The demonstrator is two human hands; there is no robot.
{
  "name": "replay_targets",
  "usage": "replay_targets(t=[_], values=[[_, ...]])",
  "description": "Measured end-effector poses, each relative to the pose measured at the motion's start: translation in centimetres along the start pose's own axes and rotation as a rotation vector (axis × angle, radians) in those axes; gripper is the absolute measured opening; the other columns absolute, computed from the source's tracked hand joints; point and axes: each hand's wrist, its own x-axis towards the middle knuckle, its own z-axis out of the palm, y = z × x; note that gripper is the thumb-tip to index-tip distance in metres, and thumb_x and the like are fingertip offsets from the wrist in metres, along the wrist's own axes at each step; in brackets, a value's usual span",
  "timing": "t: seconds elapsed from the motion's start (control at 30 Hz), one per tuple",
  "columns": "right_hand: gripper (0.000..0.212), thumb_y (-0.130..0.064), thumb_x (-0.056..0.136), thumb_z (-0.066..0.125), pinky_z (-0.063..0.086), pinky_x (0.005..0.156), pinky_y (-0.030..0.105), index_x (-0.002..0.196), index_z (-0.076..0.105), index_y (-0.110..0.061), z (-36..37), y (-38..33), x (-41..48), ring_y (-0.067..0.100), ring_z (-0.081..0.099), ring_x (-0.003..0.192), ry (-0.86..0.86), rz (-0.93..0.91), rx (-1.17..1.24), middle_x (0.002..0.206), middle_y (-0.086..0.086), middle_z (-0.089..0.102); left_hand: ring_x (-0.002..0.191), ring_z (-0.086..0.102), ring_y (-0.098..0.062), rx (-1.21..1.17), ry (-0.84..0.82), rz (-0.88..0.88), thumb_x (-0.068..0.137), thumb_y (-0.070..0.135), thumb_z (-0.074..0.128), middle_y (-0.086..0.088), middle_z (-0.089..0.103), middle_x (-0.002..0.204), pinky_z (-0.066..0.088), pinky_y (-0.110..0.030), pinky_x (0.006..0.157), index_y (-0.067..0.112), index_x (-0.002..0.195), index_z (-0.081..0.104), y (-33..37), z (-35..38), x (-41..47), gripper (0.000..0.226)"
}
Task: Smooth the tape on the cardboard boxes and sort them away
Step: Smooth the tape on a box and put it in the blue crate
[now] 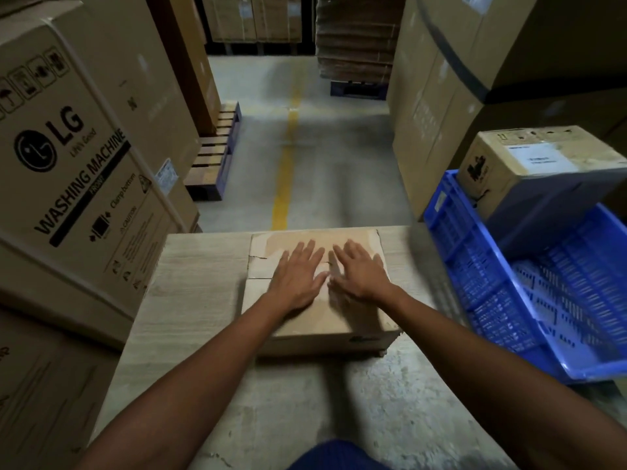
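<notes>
Cardboard is lying under both sets of fingers (307, 252), which are spreading flat and wide, gripping nothing, simply pressing down. Both hands are resting palm-down side by side on the lid of the cardboard box (315, 286), the left hand (298, 278) just left of the centre seam and the right hand (359, 273) just right of it, thumbs nearly meeting. That placement is likely serving the task: the tape (330, 266) seems to be running along the seam between the palms, though blur is making its edges hard to trace, and flat open palms are suiting a smoothing stroke better than any pinch. The box is sitting on the pale wooden surface (203, 283), near its far edge, with a torn flap corner showing at the far left of the lid. To the right, a blue plastic crate (509, 300) is leaning tilted, and a second small box (543, 164) is perching on its far rim; that crate is probably where finished boxes are going. Tall washing-machine cartons (68, 164) are standing on the left, and a yellow floor line (286, 164) is running away beyond.
</notes>
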Motion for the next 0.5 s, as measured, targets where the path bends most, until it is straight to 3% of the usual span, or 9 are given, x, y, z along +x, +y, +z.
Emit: replay_targets(t=[0.13, 0.3, 0.43, 0.5], values=[[0.082, -0.074, 0.095, 0.014, 0.003, 0.121, 0.063, 0.161, -0.007, -0.029, 2.1, 2.6, -1.5, 0.022, -0.019, 0.154, -0.005, 0.051, -0.112, 0.166, 0.005, -0.022, 0.153, -0.016, -0.023, 0.013, -0.007, -0.008, 0.105, 0.054, 0.015, 0.001, -0.013, 0.167, -0.002, -0.051, 0.124, 0.033, 0.159, 0.001, 2.4, 2.6, 0.1, 0.06], [0.08, -0.069, 0.099, 0.028, 0.004, 0.121, 0.058, 0.162, 0.0, -0.028, 1.1, 2.9, -1.0, 0.022, -0.015, 0.154, -0.038, 0.028, -0.048, 0.167, 0.006, -0.017, 0.151, -0.022, -0.023, 0.025, -0.045, -0.029, 0.103, 0.058, 0.011, 0.001, -0.022, 0.165, -0.005, -0.052, 0.123, 0.033, 0.159, -0.005, 2.5, 2.7, 0.3, 0.064], [0.069, -0.054, 0.104, 0.031, 0.006, 0.122, 0.057, 0.161, 0.015, -0.019, 1.3, 2.0, -3.1, 0.027, -0.002, 0.156, 0.046, 0.112, -0.093, 0.169, 0.011, -0.001, 0.155, -0.006, -0.023, -0.012, 0.031, 0.005, 0.106, 0.047, 0.018, -0.003, -0.004, 0.168, 0.004, -0.047, 0.125, 0.025, 0.16, 0.003, 4.9, 2.4, -1.3, 0.061], [0.06, -0.04, 0.106, 0.031, 0.006, 0.123, 0.056, 0.159, 0.02, -0.016, 2.4, 1.5, -4.8, 0.027, 0.002, 0.156, 0.1, 0.168, -0.1, 0.169, 0.014, 0.006, 0.155, 0.003, -0.023, 0.017, 0.041, 0.059, 0.098, 0.045, 0.005, -0.006, 0.008, 0.168, 0.008, -0.045, 0.124, 0.022, 0.16, 0.01, 6.2, 3.2, -2.7, 0.066]])
